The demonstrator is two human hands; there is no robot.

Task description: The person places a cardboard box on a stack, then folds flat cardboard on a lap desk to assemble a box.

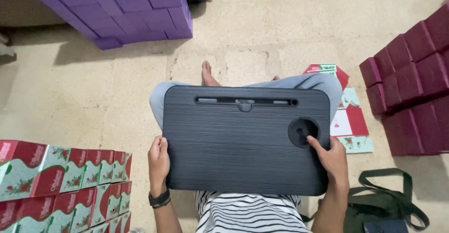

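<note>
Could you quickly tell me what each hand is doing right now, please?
Left hand: gripping the lap desk by its left edge.
Right hand: gripping its right edge.

Soft, even indoor light; sharp through the middle, bent at the edges.

Lit from above and slightly ahead, with no hard glare anywhere. Faint sheen along the ribbed top of the black lap desk [234, 139] between the left hand [158, 160] and the right hand [333, 157]. Diffuse shadow on the pale floor [93, 83] under the purple boxes [126, 8], far ahead of the left hand; darker shade beneath the maroon boxes [411, 83] out beyond the right hand. Crisp focus on both hands, no motion blur. Wide-angle stretch at the corners, slanting the red and green boxes [65, 181] beside the left hand. Slight grain in the dim top-left corner.
</note>
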